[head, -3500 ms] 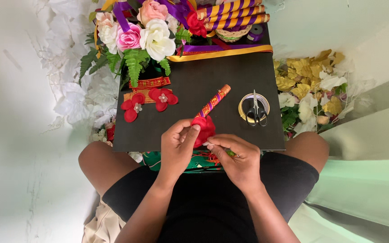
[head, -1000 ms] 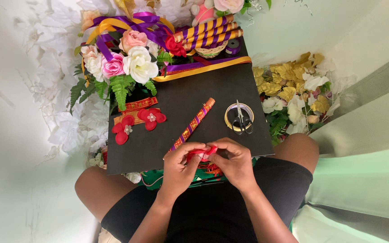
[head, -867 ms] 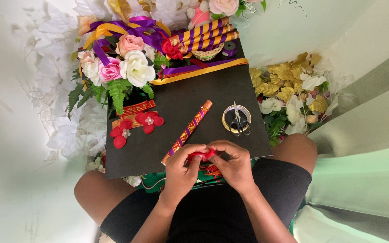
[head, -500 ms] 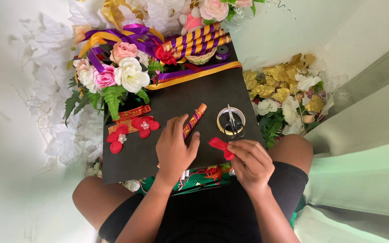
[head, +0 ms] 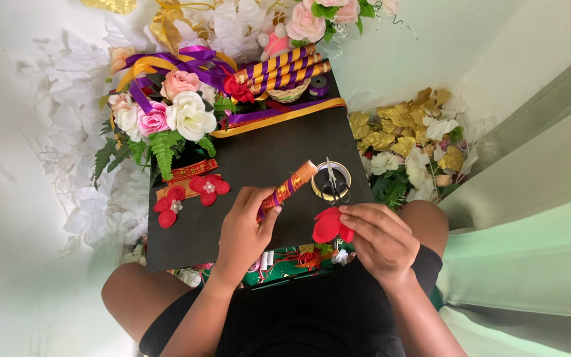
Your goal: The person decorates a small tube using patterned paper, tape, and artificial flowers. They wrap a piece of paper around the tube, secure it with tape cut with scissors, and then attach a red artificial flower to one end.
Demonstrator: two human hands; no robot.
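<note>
A black board (head: 259, 155) lies across my lap. My left hand (head: 244, 228) grips the near end of a stick wrapped in red, gold and purple ribbon (head: 289, 188), which slants up to the right over the board. My right hand (head: 377, 238) pinches a red fabric flower (head: 330, 226) at the board's near right edge, apart from the stick. Two more red flowers (head: 190, 195) lie on the board's left side beside short strips of red and gold ribbon (head: 191, 170).
A tape roll with small scissors on it (head: 332, 180) sits by the stick's far end. A bouquet of pink and white flowers (head: 166, 116) and a basket of wrapped sticks (head: 284, 69) stand at the back. Gold and white flowers (head: 411, 142) lie at the right.
My hands have come apart: the right took the red flower off the stick's end to the right, and the left now holds the stick alone, lower down.
</note>
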